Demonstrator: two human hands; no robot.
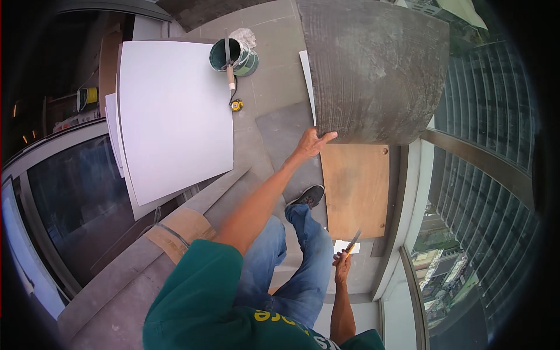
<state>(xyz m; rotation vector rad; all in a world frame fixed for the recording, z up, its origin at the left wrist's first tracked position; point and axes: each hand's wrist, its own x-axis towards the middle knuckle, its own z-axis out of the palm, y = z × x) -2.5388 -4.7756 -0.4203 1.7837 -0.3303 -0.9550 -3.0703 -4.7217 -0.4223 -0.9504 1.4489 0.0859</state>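
Observation:
My left hand (315, 143) is closed on the near left corner of a large dark grey sheet (379, 70), its thumb lying along the edge. The sheet has a rough, streaked face and is raised at a slant. Part of a plywood board (354, 189) shows below it, with round holes near its right corners. Low and to the right, my right hand (343, 265) grips a knife (351, 247) with a yellow-orange handle and a grey blade pointing up and away. Beneath the knife is a small white piece (340, 246).
White panels (175, 116) lean at left. A green bucket (248, 62) holds a long tool with a wooden handle (231, 77); a yellow tape measure (235, 105) lies nearby. Cardboard (182, 232) covers part of a grey ledge. Tall windows (490, 181) line the right side.

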